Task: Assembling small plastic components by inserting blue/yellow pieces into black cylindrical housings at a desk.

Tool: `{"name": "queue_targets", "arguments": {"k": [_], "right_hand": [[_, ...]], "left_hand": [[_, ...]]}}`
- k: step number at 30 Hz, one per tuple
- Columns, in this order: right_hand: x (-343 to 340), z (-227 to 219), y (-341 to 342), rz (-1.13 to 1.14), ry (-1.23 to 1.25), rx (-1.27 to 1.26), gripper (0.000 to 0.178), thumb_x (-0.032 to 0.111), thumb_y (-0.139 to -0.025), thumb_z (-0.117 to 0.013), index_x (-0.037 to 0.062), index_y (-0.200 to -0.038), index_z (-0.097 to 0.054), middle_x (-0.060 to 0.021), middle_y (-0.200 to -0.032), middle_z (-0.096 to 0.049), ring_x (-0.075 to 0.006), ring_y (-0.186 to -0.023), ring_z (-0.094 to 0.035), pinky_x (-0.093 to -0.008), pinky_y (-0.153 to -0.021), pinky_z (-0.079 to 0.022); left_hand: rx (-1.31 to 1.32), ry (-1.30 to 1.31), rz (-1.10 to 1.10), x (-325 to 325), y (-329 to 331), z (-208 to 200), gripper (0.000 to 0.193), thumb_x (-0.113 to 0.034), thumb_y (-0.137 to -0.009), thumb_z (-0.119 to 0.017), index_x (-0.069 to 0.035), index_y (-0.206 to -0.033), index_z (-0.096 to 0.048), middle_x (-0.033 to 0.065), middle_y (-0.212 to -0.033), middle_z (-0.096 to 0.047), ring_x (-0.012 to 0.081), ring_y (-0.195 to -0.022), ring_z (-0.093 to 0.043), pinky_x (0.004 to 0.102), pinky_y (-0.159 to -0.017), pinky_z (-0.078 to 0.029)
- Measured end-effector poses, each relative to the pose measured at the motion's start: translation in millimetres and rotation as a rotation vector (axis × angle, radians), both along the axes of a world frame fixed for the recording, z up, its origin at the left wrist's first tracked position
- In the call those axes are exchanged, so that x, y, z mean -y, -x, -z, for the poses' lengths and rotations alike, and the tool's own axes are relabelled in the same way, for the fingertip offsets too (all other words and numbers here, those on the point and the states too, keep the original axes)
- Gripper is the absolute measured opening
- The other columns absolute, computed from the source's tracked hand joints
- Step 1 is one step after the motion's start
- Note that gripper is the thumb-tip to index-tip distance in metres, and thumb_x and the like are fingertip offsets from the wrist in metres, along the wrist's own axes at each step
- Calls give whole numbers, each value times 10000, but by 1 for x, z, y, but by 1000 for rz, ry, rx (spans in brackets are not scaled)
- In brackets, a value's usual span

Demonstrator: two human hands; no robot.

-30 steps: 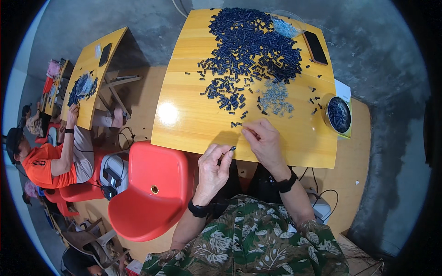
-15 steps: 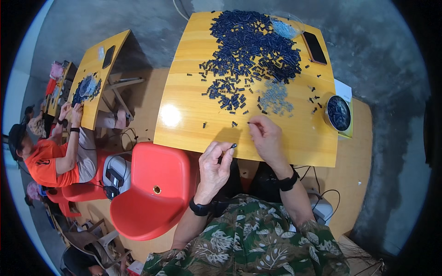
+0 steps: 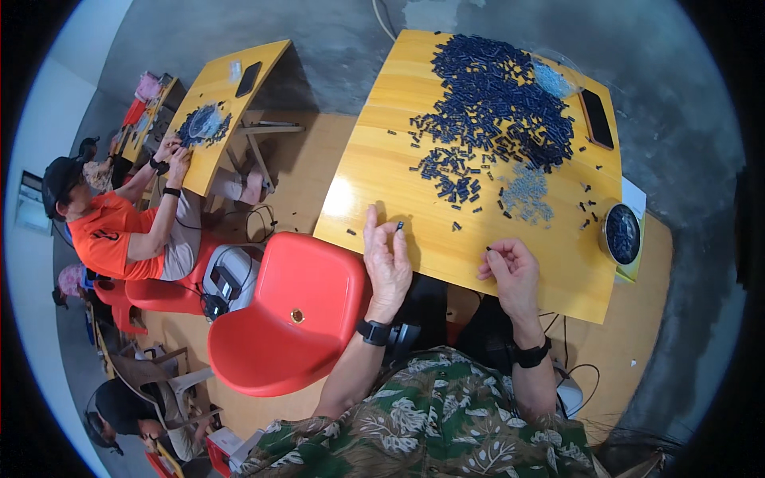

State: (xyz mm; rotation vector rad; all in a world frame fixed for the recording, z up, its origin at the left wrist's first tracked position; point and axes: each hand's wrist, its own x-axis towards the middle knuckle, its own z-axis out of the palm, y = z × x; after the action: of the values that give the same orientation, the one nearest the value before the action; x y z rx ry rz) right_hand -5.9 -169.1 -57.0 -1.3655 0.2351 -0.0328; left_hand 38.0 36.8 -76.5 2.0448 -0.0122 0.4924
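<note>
A small black plastic part (image 3: 399, 226) sits at the fingertips of my left hand (image 3: 388, 271), just over the table's near edge. The index finger of that hand is stretched out and the others are bent behind the part. My right hand (image 3: 516, 275) is closed in a pinch on a tiny dark piece (image 3: 488, 248), too small to name. Beyond the hands lies a large pile of short black tubular parts (image 3: 494, 95). Beside its near end are small clear pieces (image 3: 527, 193), spread on the yellow wooden table (image 3: 358, 187).
A round tub (image 3: 621, 233) of black parts stands at the table's right edge. A phone (image 3: 596, 119) and a clear dish of pale blue pieces (image 3: 551, 81) lie at the back right. To my left are a red chair (image 3: 307, 275) and a person in orange (image 3: 119, 231) at another table.
The view has swung left, so the table appears farther right. My hands have moved farther apart, and the left fingers have straightened upward. Each hand keeps its small piece.
</note>
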Motion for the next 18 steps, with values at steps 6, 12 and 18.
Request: {"name": "queue_targets", "arguments": {"k": [6,12,18], "right_hand": [[2,-3,5,11,32,-18,95,46,-954,-572,-19,-1022,-560,-77,-861,-624,-108,-699,-619,-249,-625,-552],[-10,-2,-2,-28,41,-7,82,27,-946,-578,-19,-1013,-567,-68,-857,-619,-100,-689,-617,-237,-618,-548],[-16,2,-1,-54,25,-29,85,26,-942,-597,-18,-1009,-569,-54,-848,-623,-90,-702,-618,-232,-618,-543]], "left_hand": [[84,-192,-279,-29,-8,18,140,-63,-949,-537,13,-1066,-521,284,-1499,-341,445,-1396,-314,488,-1142,-255],[13,-369,-253,-21,-19,37,198,-30,-920,-554,0,-1109,-505,343,-1482,-315,499,-1406,-253,568,-1143,-191],[-25,-373,-137,-5,-25,20,193,-41,-923,-541,23,-1103,-519,355,-1464,-326,511,-1387,-269,561,-1146,-194]]}}
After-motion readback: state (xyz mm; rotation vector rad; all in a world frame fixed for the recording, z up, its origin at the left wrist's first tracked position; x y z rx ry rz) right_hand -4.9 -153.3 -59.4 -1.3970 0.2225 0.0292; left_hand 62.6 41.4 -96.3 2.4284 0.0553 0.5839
